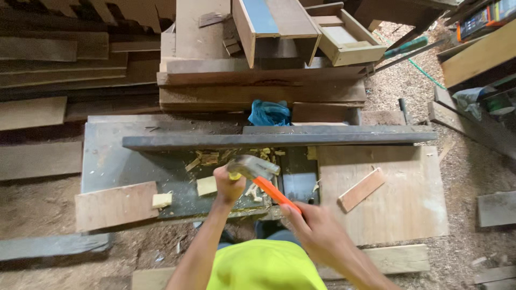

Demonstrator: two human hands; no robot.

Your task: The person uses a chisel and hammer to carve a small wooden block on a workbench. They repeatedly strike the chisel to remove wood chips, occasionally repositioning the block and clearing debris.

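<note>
Dark metal surface (pixel 118 161) spreads out under my grips, plywood board (pixel 398 204) off right. Right grip (pixel 314 231) wraps the orange-handled hammer (pixel 260 174); left grip (pixel 228 185) pinches something small beneath its head, can't tell what. Best tap lightly, I'd say, fingers low.

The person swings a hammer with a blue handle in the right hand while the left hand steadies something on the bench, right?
Not quite: the head view shows the hammer has an orange handle, not blue. The right hand grips it; the left hand rests on the bench.
</note>
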